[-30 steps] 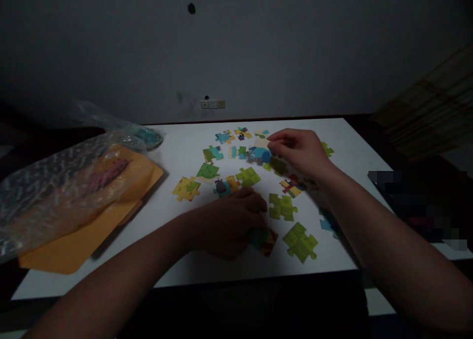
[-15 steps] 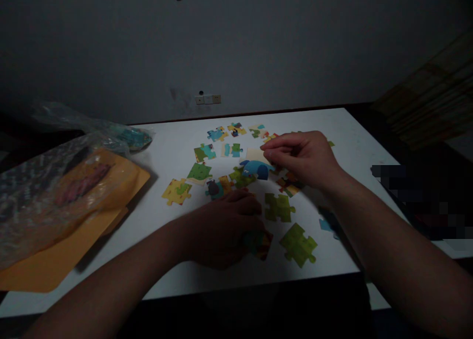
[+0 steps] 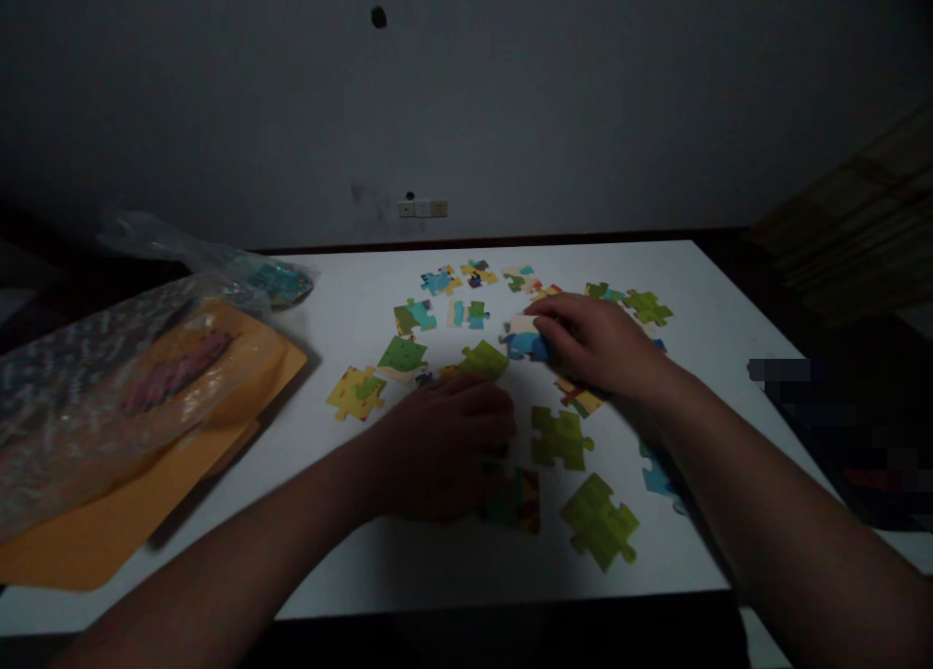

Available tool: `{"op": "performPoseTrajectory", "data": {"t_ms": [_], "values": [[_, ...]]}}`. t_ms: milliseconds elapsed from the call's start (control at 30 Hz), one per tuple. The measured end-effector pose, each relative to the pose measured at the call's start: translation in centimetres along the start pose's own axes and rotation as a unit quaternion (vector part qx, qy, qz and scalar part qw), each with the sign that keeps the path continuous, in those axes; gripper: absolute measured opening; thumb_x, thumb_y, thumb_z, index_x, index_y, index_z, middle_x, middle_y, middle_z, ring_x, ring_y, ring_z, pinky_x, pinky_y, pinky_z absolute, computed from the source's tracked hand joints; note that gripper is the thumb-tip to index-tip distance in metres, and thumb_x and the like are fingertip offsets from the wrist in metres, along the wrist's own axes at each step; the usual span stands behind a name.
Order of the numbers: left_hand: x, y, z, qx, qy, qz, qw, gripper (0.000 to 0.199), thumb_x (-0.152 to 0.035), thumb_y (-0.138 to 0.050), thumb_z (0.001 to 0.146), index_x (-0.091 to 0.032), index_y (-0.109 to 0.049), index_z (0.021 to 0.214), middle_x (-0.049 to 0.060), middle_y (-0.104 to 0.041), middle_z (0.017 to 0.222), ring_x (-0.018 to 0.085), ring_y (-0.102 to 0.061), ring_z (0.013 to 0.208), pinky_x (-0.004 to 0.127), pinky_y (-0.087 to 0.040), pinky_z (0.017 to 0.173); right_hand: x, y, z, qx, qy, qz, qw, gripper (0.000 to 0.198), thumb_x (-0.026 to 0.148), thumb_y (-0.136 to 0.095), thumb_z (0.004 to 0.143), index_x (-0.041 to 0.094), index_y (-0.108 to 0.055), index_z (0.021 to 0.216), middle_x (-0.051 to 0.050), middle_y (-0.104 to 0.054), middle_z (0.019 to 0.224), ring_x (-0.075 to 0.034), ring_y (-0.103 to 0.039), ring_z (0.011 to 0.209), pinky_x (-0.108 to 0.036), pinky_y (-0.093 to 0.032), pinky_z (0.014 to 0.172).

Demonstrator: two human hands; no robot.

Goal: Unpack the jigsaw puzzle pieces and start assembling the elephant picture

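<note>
Cardboard jigsaw pieces lie scattered over a white table [image 3: 306,465]. My right hand [image 3: 594,343] pinches a blue and cream puzzle piece [image 3: 526,341] at its right edge, low over the middle of the spread. Nearer to me is my left hand [image 3: 444,445], in shadow with curled fingers. A dark green and red striped puzzle piece [image 3: 519,502] sticks out from under it and seems held; its grip is partly hidden. Beside the left hand lie a green piece [image 3: 482,360], a yellow piece [image 3: 356,393] and olive-green pieces [image 3: 560,438], [image 3: 602,521].
On the left, bubble wrap [image 3: 94,387] lies over an orange envelope [image 3: 269,343], with a clear bag [image 3: 281,280] behind. A wall with sockets [image 3: 423,208] rises past the far edge. More puzzle pieces [image 3: 647,307] lie at the back right.
My right hand has brought the blue and cream piece lower and turned it slightly. The striped piece by my left hand has rotated. The view has tilted up a little.
</note>
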State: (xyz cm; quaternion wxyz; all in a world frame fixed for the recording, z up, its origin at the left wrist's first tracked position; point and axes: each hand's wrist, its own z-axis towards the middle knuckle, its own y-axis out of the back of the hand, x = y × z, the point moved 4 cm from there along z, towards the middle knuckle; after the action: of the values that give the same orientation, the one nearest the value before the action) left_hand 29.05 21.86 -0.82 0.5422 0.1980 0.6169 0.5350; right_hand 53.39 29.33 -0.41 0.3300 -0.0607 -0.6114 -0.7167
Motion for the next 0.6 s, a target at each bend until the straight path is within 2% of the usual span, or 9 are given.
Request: {"op": "performPoseTrajectory", "data": {"t_ms": [67, 167, 267, 400, 600], "values": [[1.0, -0.1, -0.1, -0.017, 0.038, 0.048, 0.998, 0.036, -0.034, -0.069, 0.105, -0.019, -0.07, 0.137, 0.018, -0.069, 0.156, 0.038, -0.063, 0.148, 0.06, -0.052, 0.126, -0.2, 0.5, 0.1, -0.06, -0.032, -0.014, 0.998, 0.036, 0.041, -0.057, 0.109, 0.026, -0.084, 0.128, -0.012, -0.086, 0.127, -0.034, -0.082, 0.11, -0.049, -0.062, 0.096], [1.8, -0.7, -0.3, 0.002, 0.079, 0.1, 0.992, 0.056, -0.04, -0.064, 0.109, -0.018, -0.058, 0.161, 0.021, -0.054, 0.175, 0.042, -0.049, 0.164, 0.068, -0.041, 0.134, -0.4, 1.2, 0.0, -0.107, -0.068, -0.033, 0.991, 0.035, 0.043, -0.061, 0.107, 0.027, -0.084, 0.127, -0.012, -0.087, 0.12, -0.035, -0.082, 0.1, -0.05, -0.063, 0.09], [1.8, -1.3, -0.5, 0.034, 0.098, 0.112, 0.988, 0.067, -0.05, -0.061, 0.112, -0.021, -0.049, 0.171, 0.019, -0.04, 0.186, 0.044, -0.038, 0.172, 0.07, -0.036, 0.137, -0.4, 1.2, 0.0, -0.097, -0.061, -0.049, 0.992, 0.035, 0.044, -0.061, 0.106, 0.029, -0.085, 0.129, -0.011, -0.087, 0.121, -0.035, -0.082, 0.096, -0.052, -0.063, 0.088], [1.4, -1.7, -0.8, 0.059, 0.111, 0.114, 0.986, 0.078, -0.065, -0.056, 0.113, -0.022, -0.044, 0.177, 0.02, -0.028, 0.19, 0.048, -0.026, 0.176, 0.073, -0.029, 0.139, -0.4, 0.7, 0.0, -0.063, -0.042, -0.058, 0.995, 0.038, 0.042, -0.06, 0.105, 0.027, -0.084, 0.131, -0.012, -0.086, 0.128, -0.035, -0.082, 0.095, -0.052, -0.063, 0.087], [1.4, -2.0, -1.0, 0.06, 0.112, 0.101, 0.987, 0.088, -0.074, -0.058, 0.109, -0.023, -0.043, 0.178, 0.021, -0.025, 0.191, 0.049, -0.023, 0.176, 0.076, -0.027, 0.138, -0.8, 0.1, 0.1, -0.027, -0.069, -0.085, 0.994, 0.042, 0.041, -0.061, 0.104, 0.026, -0.081, 0.137, -0.01, -0.088, 0.108, -0.033, -0.082, 0.09, -0.047, -0.06, 0.082]]}}
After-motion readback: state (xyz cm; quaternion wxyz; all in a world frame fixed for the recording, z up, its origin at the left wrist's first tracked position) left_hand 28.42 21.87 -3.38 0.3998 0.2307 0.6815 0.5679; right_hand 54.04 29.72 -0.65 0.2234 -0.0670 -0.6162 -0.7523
